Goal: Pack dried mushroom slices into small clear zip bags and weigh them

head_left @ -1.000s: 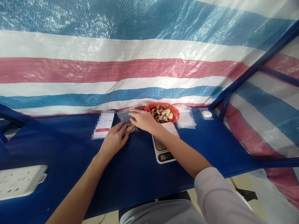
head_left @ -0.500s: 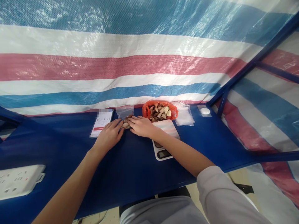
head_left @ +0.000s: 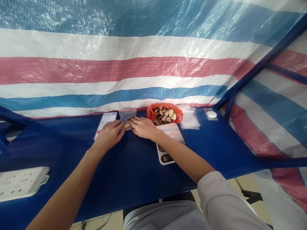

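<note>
A clear zip bag (head_left: 128, 112) lies on the blue table, its transparent upper end pointing to the back. Brownish dried slices (head_left: 128, 124) fill its lower part. From the left, my left hand (head_left: 109, 133) rests with fingers stretched out and their tips at the bag's edge; it covers part of a phone (head_left: 105, 119) showing a timer. My right hand (head_left: 144, 128) reaches in from the right, palm down and fingers extended, its tips touching the filled part. Both hands look open, pressing rather than gripping. Fingers hide the bag's sides.
An orange-red plastic bag (head_left: 150, 115) of similar slices stands behind a white kitchen scale (head_left: 174, 132). Flat clear bags (head_left: 190, 118) lie right of it, then a white round item (head_left: 211, 114). A power strip (head_left: 24, 183) is at left; striped sheeting (head_left: 134, 68) walls the back.
My left hand has shifted slightly up and left and covers more of the phone. Both hands stay against the zip bag, whose contents sit slightly farther left. The view has moved a little.
</note>
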The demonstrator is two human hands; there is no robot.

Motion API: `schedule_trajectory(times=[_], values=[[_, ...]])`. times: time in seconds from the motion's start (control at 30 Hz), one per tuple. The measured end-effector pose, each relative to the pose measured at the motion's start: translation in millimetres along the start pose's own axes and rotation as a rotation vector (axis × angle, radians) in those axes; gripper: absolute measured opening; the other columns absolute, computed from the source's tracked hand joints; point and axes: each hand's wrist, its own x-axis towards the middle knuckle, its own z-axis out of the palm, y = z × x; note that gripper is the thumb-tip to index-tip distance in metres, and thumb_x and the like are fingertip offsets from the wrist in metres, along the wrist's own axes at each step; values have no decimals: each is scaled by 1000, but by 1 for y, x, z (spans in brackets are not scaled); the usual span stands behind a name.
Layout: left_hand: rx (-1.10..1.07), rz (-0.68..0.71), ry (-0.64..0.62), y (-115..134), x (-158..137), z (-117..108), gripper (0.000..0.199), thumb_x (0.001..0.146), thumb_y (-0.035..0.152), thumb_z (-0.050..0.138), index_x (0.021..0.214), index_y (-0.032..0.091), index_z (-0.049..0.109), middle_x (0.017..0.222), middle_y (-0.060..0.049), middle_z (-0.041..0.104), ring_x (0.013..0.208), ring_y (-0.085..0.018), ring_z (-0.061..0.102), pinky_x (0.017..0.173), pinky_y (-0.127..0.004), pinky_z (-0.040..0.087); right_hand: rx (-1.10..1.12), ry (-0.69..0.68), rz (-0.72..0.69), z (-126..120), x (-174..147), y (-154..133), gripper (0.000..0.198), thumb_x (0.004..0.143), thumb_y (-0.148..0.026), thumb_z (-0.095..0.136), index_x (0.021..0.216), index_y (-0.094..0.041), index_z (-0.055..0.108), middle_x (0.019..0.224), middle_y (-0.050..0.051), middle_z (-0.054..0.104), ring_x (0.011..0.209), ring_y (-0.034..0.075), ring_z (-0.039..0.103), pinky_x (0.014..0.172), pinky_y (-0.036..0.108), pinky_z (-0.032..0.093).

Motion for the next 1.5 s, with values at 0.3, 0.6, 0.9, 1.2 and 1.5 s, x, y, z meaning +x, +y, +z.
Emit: schedule_trajectory(times=[0.3, 0.6, 0.9, 1.2, 1.5], values=[[-70, 0, 70, 50, 2, -9, 40, 98, 36, 45, 124, 19, 70, 125, -15, 71, 118, -33, 66, 104, -51, 49, 24, 105, 75, -30, -51, 9, 39, 101, -23, 49, 134, -8, 64, 143, 16, 61, 140, 27, 52, 117, 41, 42], [-125, -47, 111, 121, 0, 13, 40, 100, 35, 43, 120, 16, 71, 124, -14, 72, 120, -31, 64, 107, -46, 48, 74, 216, 354, -56, -147, 41, 33, 99, -27, 50, 123, -25, 73, 142, 4, 63, 138, 22, 54, 110, 36, 50], [-102, -89, 65, 128, 9, 40, 41, 96, 27, 41, 124, 16, 69, 132, -15, 67, 132, -31, 57, 116, -52, 41, 77, 219, 626, -39, -212, 101, 34, 97, -28, 54, 126, -26, 71, 142, 4, 63, 141, 25, 51, 109, 43, 51], [-76, -117, -62, 122, 5, 54, 50, 99, 36, 39, 137, 14, 61, 150, -17, 54, 145, -35, 44, 119, -55, 35, 93, 185, 644, -25, -214, 109, 38, 98, -32, 56, 133, -22, 67, 143, 8, 62, 140, 27, 51, 116, 46, 44], [-61, -155, -88, 126, 4, 56, 50, 100, 37, 40, 143, 17, 57, 154, -13, 51, 146, -32, 42, 122, -51, 32, 64, 193, 615, -20, -216, 111, 37, 100, -30, 51, 131, -21, 68, 140, 9, 64, 138, 25, 54, 118, 43, 43]])
